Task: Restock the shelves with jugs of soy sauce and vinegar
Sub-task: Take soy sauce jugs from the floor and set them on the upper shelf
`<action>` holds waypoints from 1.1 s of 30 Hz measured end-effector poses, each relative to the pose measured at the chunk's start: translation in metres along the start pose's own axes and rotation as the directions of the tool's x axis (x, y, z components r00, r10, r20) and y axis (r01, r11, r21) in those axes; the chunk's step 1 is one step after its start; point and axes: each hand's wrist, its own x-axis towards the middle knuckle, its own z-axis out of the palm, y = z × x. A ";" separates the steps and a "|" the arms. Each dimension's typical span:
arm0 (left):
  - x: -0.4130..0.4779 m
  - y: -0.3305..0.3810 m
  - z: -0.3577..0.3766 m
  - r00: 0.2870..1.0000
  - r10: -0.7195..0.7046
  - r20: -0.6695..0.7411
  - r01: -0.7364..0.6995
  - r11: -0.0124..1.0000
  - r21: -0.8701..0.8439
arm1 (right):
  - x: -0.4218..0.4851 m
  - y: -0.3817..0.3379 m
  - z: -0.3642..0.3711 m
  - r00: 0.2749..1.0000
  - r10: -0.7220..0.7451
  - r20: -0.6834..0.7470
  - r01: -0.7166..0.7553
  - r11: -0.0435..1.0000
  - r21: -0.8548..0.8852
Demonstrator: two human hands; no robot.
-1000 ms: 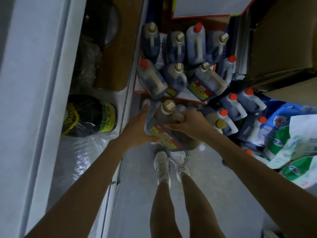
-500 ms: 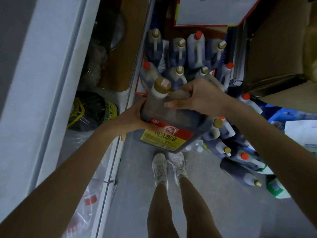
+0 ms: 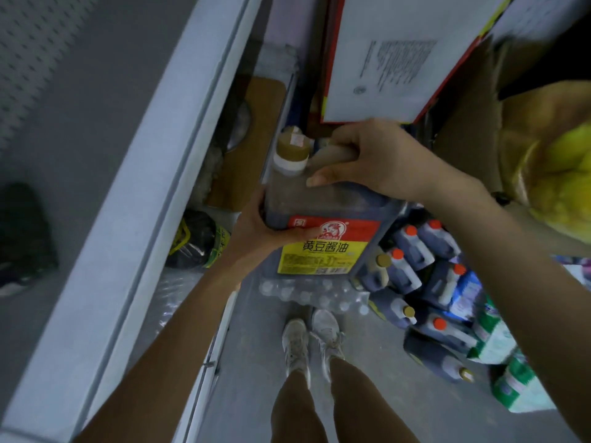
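Carrying the soy sauce jug [image 3: 323, 219]: my right hand [image 3: 377, 161] grips its handle, my left hand [image 3: 262, 225] cups its side; next, setting it on the shelf [image 3: 134, 187].

Dim, cool, flat light all round, no hard shadows anywhere. Motion blur smears the top: the print on the white box flap [image 3: 393, 59] is unreadable, and the yellow bag [image 3: 556, 174] is a smudge. The jug [image 3: 326, 206] shows a fairly sharp label. Wide-angle distortion bows the white shelf edge [image 3: 153, 187] toward the corners.
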 end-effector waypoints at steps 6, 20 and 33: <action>-0.027 0.109 0.009 0.970 0.186 -0.154 -0.199 0.977 -0.073 | -0.009 -0.070 -0.095 0.968 -0.177 -0.176 0.149 0.975 -0.165; -0.091 0.329 0.013 0.858 0.442 -0.261 -0.513 0.747 -0.422 | -0.082 -0.192 -0.207 0.645 -0.025 -0.764 0.363 0.889 0.277; -0.193 0.444 -0.042 0.654 0.704 -0.277 -0.745 0.663 -0.071 | -0.087 -0.297 -0.212 0.675 0.091 -0.732 0.581 0.546 0.603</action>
